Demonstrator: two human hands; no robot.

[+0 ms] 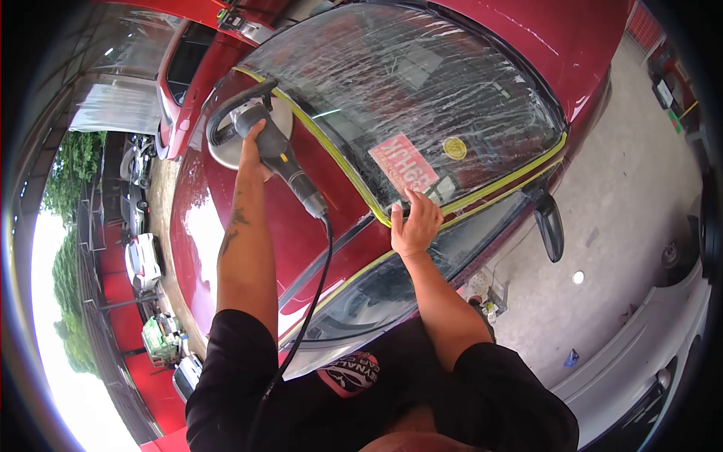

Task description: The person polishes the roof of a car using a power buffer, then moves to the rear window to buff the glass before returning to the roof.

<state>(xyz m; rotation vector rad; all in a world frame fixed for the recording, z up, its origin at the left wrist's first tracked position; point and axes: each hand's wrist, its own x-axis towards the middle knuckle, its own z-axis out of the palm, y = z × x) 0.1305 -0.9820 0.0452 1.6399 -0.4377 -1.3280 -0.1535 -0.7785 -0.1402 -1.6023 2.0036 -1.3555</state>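
A black and grey power polisher (280, 153) with a round pale pad (282, 119) rests on the red car roof (309, 162). My left hand (254, 151) is wrapped round the polisher's body near its head. Its black cord (320, 279) runs down past my left arm. My right hand (416, 226), fingers spread, lies at the lower corner of the windshield (399, 83) and holds nothing. Yellow-green tape (339, 162) lines the glass edge beside it. Near my right fingertips, a red and white plate (404, 162) shows behind the glass.
A side mirror (548, 224) sticks out on the right. Past it, a silver car (640, 361) stands on the concrete floor (602, 203). Another red vehicle (181, 75) is at upper left, and several parked vehicles line the far left.
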